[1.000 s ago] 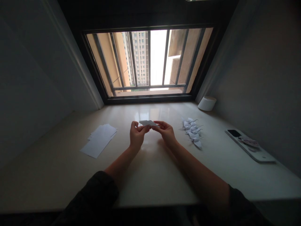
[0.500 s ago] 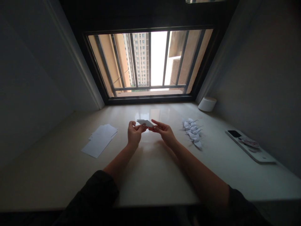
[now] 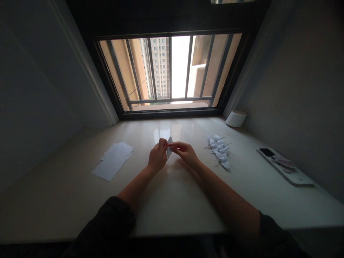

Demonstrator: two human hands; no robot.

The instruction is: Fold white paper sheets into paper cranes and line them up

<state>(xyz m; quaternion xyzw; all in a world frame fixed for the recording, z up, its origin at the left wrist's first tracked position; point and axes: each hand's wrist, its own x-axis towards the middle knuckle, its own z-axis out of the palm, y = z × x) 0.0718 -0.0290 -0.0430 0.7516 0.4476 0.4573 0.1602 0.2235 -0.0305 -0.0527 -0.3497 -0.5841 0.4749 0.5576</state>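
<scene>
Above the middle of the pale tabletop, my left hand and my right hand meet, fingertips pinched together on a small folded piece of white paper. The paper stands almost on edge between them, mostly hidden by the fingers. Both forearms reach in from dark sleeves at the bottom of the view.
A loose stack of white paper sheets lies to the left. Several folded white paper cranes lie in a cluster to the right. Farther right lies a flat white tray with a dark phone on it. A white round container stands by the barred window.
The paper, held flat between the hands before, now stands on edge, folded together. Both hands have drawn closer so their fingertips meet on it.
</scene>
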